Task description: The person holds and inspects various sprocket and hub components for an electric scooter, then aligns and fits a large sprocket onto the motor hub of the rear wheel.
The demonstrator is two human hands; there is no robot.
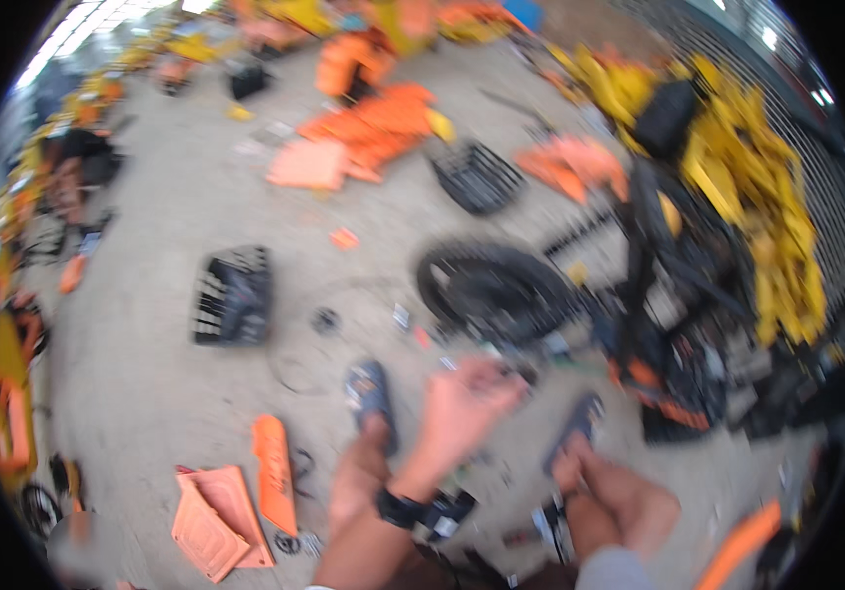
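My left hand (466, 398) reaches forward over the floor between my feet, with a black band on its wrist. Its fingers are closed in a pinch. A small dark piece (526, 374) shows at the fingertips, too blurred to name. Just beyond lies a black wheel with a tyre (496, 290), apart from the hand. My right forearm (591, 521) comes out of a grey sleeve low on the right, beside my right leg. The right hand (568, 472) is near my right ankle, smeared by motion, and its fingers cannot be made out.
A black crate (233, 297) stands left of the wheel, another black basket (478, 178) behind it. A dark frame (683, 265) and a heap of yellow parts (752, 197) rise on the right. Orange panels (373, 133) lie ahead; more orange pieces (216, 521) lie near left.
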